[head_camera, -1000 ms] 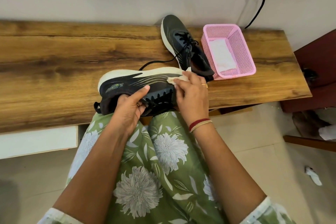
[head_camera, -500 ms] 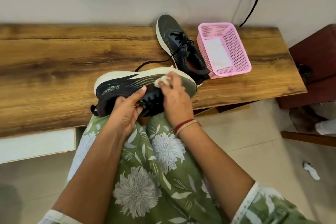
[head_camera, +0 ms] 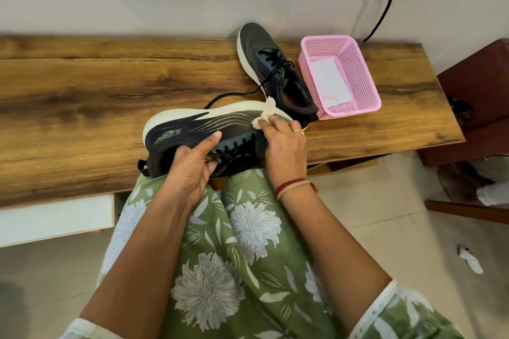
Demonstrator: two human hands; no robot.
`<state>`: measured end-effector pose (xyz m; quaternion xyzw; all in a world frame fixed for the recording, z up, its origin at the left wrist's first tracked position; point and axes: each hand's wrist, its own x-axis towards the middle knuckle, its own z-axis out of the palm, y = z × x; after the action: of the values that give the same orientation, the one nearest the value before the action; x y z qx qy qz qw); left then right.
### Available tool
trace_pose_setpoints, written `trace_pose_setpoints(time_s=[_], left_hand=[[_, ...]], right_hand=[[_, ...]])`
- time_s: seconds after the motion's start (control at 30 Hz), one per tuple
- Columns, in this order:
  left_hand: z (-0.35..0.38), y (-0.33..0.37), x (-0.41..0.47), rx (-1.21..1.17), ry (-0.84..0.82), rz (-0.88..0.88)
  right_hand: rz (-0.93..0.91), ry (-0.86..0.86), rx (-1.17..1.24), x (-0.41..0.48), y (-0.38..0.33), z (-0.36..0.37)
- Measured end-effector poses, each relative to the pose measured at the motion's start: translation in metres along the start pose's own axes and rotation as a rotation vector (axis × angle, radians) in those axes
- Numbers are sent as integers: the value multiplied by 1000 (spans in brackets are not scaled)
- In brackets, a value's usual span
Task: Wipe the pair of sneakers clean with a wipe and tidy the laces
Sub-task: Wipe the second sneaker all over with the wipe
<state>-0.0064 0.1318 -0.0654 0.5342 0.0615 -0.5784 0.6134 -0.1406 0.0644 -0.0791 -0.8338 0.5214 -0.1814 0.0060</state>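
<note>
Black mesh sneaker (head_camera: 192, 132) sideways on lap (head_camera: 242, 228) by worktop (head_camera: 82, 91) edge; light, soft-walled, probably. Left grip (head_camera: 190, 168) clamped round collar, good stiff hold. Right grip (head_camera: 283, 140) pinching crumpled wipe (head_camera: 264, 115) against toe sidewall.

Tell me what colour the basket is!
The basket is pink, clearest in the head view.

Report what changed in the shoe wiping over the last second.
The right hand, holding the wipe, rubbed it along the side of the held sneaker toward the middle, then back toward the toe. Nothing was picked up or let go. The left hand kept gripping that sneaker by the laces. The second sneaker and the pink basket stayed put on the bench.
</note>
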Motion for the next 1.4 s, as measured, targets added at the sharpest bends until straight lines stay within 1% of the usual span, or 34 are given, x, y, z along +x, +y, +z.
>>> trace_pose_setpoints(time_s=[0.07, 0.1, 0.13, 0.2, 0.27, 0.3, 0.4, 0.47, 0.5, 0.57, 0.63, 0.67, 0.73, 0.8, 0.83, 0.87, 0.9, 0.93, 0.97, 1.0, 1.03, 1.07, 1.17, 1.27, 1.4], left_hand=[[0, 0, 1, -6, 4, 0], [0, -1, 1, -4, 0, 2], [-1, 0, 1, 0, -2, 7], [-2, 0, 2, 20, -11, 16], [-3, -1, 3, 20, -12, 15], [-4, -1, 4, 16, -10, 13], [-4, -2, 5, -19, -6, 3], [-4, -2, 7, -23, -2, 5], [-4, -2, 7, -17, -4, 6], [-5, -1, 7, -8, -26, 12], [-4, 0, 6, -5, -34, 11], [-3, 0, 5, -18, -29, 7], [-3, 1, 2, -45, -19, 0], [-3, 1, 3, -54, -11, -3], [-3, 1, 4, -53, -17, -5], [-4, 2, 4, -55, -26, -9], [-5, 3, 3, -57, -39, -14], [-6, 4, 3, -59, -50, -22], [-7, 5, 4, -56, -62, -33], [-7, 7, 4, -50, -77, -47], [-8, 9, 5, -47, -90, -57], [-9, 10, 6, -55, -100, -60], [-8, 16, 6, -95, -110, -61], [-3, 19, 4, -75, -144, -44], [5, 8, 2, 21, -5, 18]], right_hand=[[95, 21, -7, -3, -9, 2], [108, 22, 8, -4, -21, 2], [89, 16, 36, -5, -34, 2], [-28, -37, 66, -6, -52, -1], [-133, -54, -11, -2, -42, -3], [-146, -52, -65, 1, -30, -5], [-38, 8, -135, 4, -4, -5], [39, 19, -98, 1, -22, -4], [43, 3, -44, -1, -37, -3], [-52, -59, 35, -5, -55, -3], [-168, -120, -28, -1, -40, -7], [-173, -123, -67, 2, -24, -8], [-94, -76, -125, 3, 2, -10], [-16, -41, -77, -2, 9, -10], [67, -45, 47, -5, 5, -11], [201, -51, 228, -7, 2, -13], [381, -37, 414, -8, 0, -13], [581, 3, 597, -8, 0, -15], [730, 64, 723, -6, 0, -17], [815, 127, 802, -4, 0, -18], [834, 161, 832, -2, -1, -20], [811, 164, 840, 0, -4, -22], [680, 154, 761, 5, -8, -24], [644, 164, 679, 10, -2, -20], [594, 165, 705, 9, -4, -19]])
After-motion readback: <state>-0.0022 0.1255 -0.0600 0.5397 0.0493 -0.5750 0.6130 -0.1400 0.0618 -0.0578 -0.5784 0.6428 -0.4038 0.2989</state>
